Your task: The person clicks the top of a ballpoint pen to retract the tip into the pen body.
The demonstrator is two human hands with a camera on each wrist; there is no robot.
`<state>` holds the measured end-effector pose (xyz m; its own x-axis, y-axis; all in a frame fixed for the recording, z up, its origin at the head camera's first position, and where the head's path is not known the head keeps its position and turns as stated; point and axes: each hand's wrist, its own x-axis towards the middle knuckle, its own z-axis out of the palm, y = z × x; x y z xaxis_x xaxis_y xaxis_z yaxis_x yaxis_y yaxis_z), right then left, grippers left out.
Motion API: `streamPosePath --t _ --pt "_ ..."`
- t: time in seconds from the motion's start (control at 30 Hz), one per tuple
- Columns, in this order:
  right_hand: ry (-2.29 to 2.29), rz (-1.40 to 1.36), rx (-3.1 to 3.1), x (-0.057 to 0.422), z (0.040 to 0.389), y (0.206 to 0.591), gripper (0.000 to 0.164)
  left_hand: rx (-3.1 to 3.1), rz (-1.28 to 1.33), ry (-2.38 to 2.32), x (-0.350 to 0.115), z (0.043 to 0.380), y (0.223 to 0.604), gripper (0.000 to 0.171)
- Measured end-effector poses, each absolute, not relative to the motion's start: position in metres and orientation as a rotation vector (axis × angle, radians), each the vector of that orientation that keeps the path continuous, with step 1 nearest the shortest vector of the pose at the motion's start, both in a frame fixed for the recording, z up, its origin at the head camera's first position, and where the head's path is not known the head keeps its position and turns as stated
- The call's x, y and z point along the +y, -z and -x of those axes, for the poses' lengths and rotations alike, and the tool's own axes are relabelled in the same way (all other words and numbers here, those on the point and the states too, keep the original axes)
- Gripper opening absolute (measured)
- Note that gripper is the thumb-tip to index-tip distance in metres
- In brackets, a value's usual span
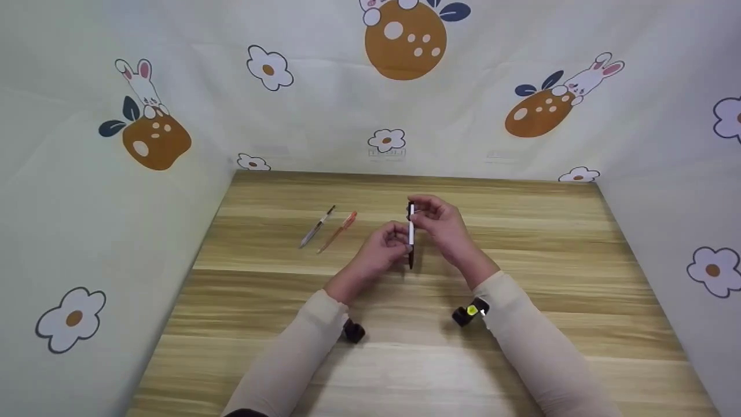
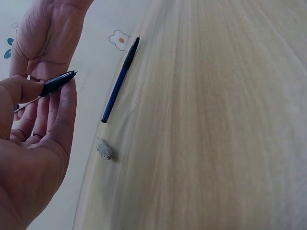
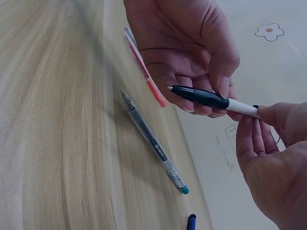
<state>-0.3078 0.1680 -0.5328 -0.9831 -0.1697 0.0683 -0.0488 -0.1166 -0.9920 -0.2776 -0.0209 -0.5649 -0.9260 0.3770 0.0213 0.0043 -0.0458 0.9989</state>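
Note:
A black-and-white ballpoint pen is held between the two hands above the table, its pointed black end toward the person in the head view. My left hand pinches it around the junction of the black grip and white barrel. Farther up, my right hand pinches the white barrel between thumb and fingers. The right wrist view shows the bare writing tip and black grip; the fingers partly cover the white barrel. In the left wrist view, the left hand lies below the right hand.
Left of the hands lie a clear pen and a red-orange pen. The wrist views show a blue pen and a clear pen with a teal end. Patterned sheeting surrounds the wooden table.

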Motion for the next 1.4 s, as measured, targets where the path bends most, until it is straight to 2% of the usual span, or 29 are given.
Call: streamPosePath --t 0.53,0.87,1.4 --pt "2.293 0.271 2.004 0.1717 0.3082 0.528 0.039 1.939 -0.397 -2.09 -0.0196 0.2776 0.5638 0.03" --pt "2.272 0.306 2.036 0.1722 0.3086 0.5285 0.048 1.942 -0.422 -2.079 -0.0206 0.2786 0.5605 0.029" --pt "2.23 0.354 2.134 0.1717 0.309 0.5336 0.049 1.956 -0.414 -2.04 -0.0231 0.2781 0.5588 0.028"
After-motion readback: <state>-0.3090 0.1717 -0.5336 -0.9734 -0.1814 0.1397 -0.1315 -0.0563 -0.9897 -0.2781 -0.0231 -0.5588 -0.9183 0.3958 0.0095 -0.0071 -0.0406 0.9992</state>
